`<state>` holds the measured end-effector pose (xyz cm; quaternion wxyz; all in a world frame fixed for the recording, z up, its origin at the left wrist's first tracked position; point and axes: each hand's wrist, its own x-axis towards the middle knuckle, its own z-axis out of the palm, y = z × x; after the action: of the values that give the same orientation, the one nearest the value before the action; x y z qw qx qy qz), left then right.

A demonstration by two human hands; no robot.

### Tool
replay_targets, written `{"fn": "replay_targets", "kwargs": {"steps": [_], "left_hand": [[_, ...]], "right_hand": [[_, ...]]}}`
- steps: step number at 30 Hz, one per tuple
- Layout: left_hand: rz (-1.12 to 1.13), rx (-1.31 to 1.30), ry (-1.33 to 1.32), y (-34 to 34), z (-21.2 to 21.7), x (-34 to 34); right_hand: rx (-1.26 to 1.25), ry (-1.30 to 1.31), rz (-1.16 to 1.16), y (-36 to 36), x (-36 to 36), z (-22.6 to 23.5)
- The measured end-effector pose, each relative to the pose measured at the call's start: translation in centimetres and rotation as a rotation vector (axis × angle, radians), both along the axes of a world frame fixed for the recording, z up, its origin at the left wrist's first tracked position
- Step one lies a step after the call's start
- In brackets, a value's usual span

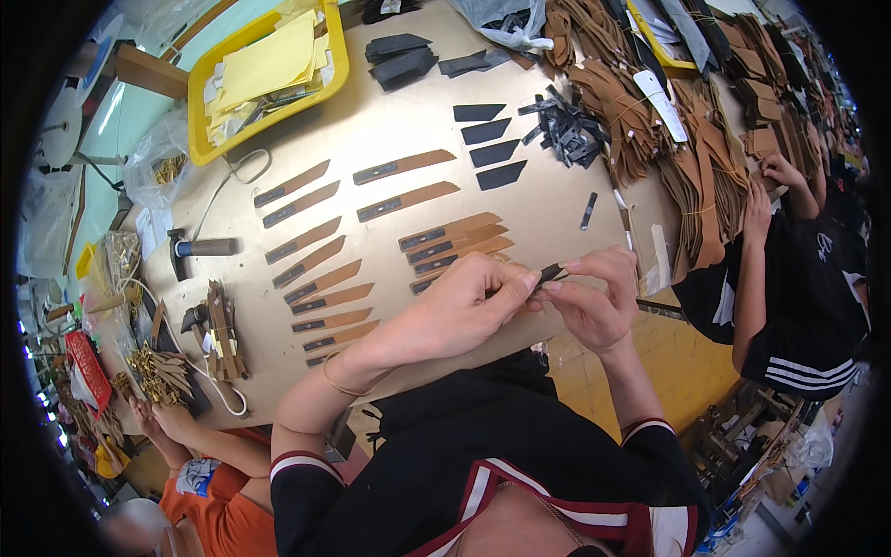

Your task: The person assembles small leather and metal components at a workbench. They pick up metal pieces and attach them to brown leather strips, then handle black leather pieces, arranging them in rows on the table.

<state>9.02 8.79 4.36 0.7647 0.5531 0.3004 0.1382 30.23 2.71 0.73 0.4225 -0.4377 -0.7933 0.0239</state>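
Observation:
Above the table's near edge, my left hand [473, 302] and my right hand [601, 302] meet, both pinching a small dark strip [551, 273] between thumbs and fingertips. Just beyond my left hand is a group of brown leather straps [455, 232], each with a dark strip on its left end; my hand covers some of them. More such straps [320, 302] lie in a column to the left, and another pair [408, 200] sits farther back. A single dark strip [588, 211] rests beyond my right hand.
Black slanted pieces [490, 153] and a heap of dark strips [571, 125] lie farther back. A yellow tray [339, 65] holds paper. A hammer [204, 248] lies at left. Leather bundles [691, 176] fill the right side. Co-workers sit left [223, 501] and right [789, 297].

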Motion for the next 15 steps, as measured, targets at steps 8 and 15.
{"fn": "replay_targets", "kwargs": {"steps": [8,15], "left_hand": [[-0.013,-0.004,0.019,0.05,-0.16,-0.17],[0.024,0.032,0.059,-0.31,-0.67,-0.16]], "right_hand": [[0.036,-0.051,0.000,-0.09,-0.01,-0.03],[-0.059,-0.033,0.000,0.19,-0.38,0.02]]}}
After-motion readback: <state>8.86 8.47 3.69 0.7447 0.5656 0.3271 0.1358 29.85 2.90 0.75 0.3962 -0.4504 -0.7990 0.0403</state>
